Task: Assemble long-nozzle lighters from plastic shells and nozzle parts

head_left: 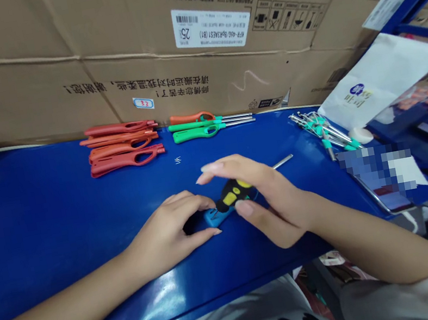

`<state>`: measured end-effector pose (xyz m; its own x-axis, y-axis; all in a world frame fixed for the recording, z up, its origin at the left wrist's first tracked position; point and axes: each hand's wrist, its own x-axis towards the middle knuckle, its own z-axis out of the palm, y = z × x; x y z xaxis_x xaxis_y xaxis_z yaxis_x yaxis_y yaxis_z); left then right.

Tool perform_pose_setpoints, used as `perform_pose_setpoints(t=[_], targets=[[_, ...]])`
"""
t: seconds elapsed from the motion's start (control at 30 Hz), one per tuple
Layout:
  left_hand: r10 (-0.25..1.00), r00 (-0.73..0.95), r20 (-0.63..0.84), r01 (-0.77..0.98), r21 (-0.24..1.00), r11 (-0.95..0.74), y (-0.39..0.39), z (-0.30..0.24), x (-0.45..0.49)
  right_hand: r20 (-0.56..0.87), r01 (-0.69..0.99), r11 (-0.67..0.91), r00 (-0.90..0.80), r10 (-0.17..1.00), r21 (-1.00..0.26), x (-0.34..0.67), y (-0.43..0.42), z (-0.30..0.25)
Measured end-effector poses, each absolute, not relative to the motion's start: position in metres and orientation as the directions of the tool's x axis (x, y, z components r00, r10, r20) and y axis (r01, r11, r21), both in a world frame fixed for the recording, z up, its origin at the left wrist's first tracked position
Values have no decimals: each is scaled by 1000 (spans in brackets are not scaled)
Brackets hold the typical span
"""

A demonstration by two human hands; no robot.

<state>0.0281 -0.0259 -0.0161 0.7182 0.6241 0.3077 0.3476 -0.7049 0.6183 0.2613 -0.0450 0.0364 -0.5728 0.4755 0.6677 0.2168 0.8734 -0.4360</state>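
Observation:
A blue long-nosed lighter lies on the table, its metal tube pointing to the upper right. My left hand grips the butt end of the lighter between thumb and fingers. In my right hand is a stubby screwdriver with a black and yellow handle. It is held over the lighter's body, its tip hidden or too small to make out. The index finger of that hand is stretched out above the handle, and the thumb lies below it. My right hand covers the middle of the lighter.
Several red and orange lighter shells lie at the back left. Beside them are green and orange lighters with metal tubes. Tube assemblies, a white bag and a phone sit right. A cardboard box stands behind.

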Motion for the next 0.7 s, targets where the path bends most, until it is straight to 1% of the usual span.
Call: perform_pose_setpoints(t=[0.07, 0.1, 0.13, 0.2, 0.27, 0.3, 0.33, 0.37, 0.43, 0.47, 0.5, 0.53, 0.57, 0.63, 0.7], targets=[[621, 720, 309, 348, 614, -708, -26, -17, 28, 627, 145, 832, -591, 507, -535, 260, -46, 37], [621, 720, 310, 349, 612, -710, -26, -18, 28, 638, 135, 832, -580, 507, -538, 259, -46, 37], [621, 718, 315, 349, 609, -712, -26, -18, 27, 664, 150, 850, -562, 493, -505, 258, -46, 37], [621, 711, 331, 348, 601, -719, -27, -19, 27, 710, 264, 888, -533, 459, -376, 257, -46, 37], [620, 706, 343, 347, 596, -725, -27, -19, 27, 705, 391, 884, -551, 447, -256, 258, -47, 38], [618, 706, 345, 343, 597, -725, -27, -19, 27, 692, 405, 885, -571, 442, -230, 260, -47, 39], [616, 710, 341, 340, 601, -724, -27, -18, 27, 675, 385, 888, -589, 445, -250, 261, -48, 40], [616, 714, 334, 338, 606, -720, -27, -18, 27, 657, 338, 888, -599, 458, -311, 262, -48, 41], [618, 720, 315, 340, 616, -711, -27, -17, 27, 615, 211, 852, -612, 497, -478, 264, -49, 44], [620, 722, 308, 345, 618, -707, -27, -17, 28, 602, 160, 826, -613, 512, -540, 264, -49, 45], [623, 722, 300, 349, 619, -703, -27, -17, 28, 599, 134, 809, -607, 523, -572, 264, -48, 45], [626, 722, 295, 353, 621, -700, -27, -16, 28, 610, 135, 812, -593, 526, -568, 263, -48, 45], [628, 722, 292, 355, 622, -698, -27, -16, 28, 639, 164, 833, -570, 517, -528, 262, -47, 45], [629, 723, 287, 355, 627, -694, -27, -14, 29, 710, 286, 875, -512, 483, -390, 262, -46, 43], [631, 722, 285, 356, 629, -691, -27, -13, 29, 757, 391, 884, -487, 435, -257, 262, -45, 41]])
